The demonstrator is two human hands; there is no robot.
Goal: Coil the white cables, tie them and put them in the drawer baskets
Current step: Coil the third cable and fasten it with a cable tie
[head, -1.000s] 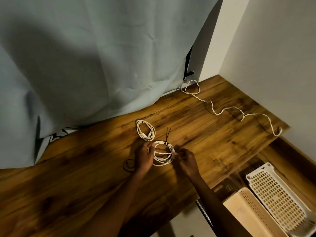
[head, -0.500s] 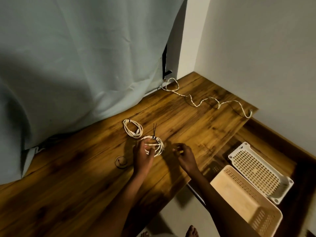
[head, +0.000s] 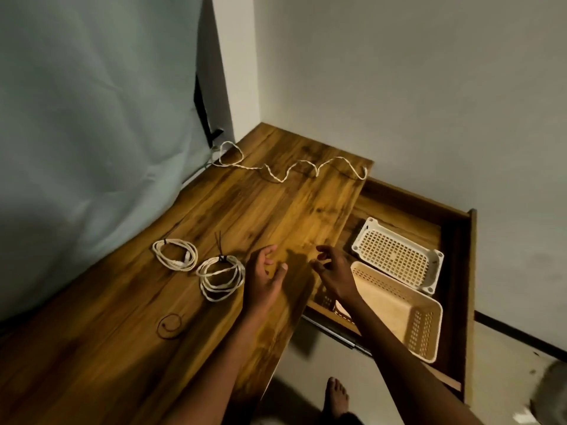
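Observation:
Two coiled white cables lie on the wooden desk (head: 129,305): a smaller coil (head: 175,254) with a black tie, and a larger coil (head: 220,277) whose black tie ends stick up. A third white cable (head: 288,171) lies uncoiled along the desk's far end. My left hand (head: 264,279) hovers just right of the larger coil, fingers loose and holding nothing. My right hand (head: 333,271) hangs over the desk's right edge, fingers spread and empty. In the open drawer (head: 457,240) sit a white basket (head: 399,256) and a beige basket (head: 399,311).
A black tie loop (head: 170,325) lies on the desk near the front. A pale curtain (head: 92,133) hangs behind the desk on the left. White walls enclose the corner. My bare foot (head: 336,397) stands on the floor below the desk edge.
My left hand let go of the larger coil and both hands moved right, away from it. The view swung right, bringing the whole open drawer and both baskets into sight.

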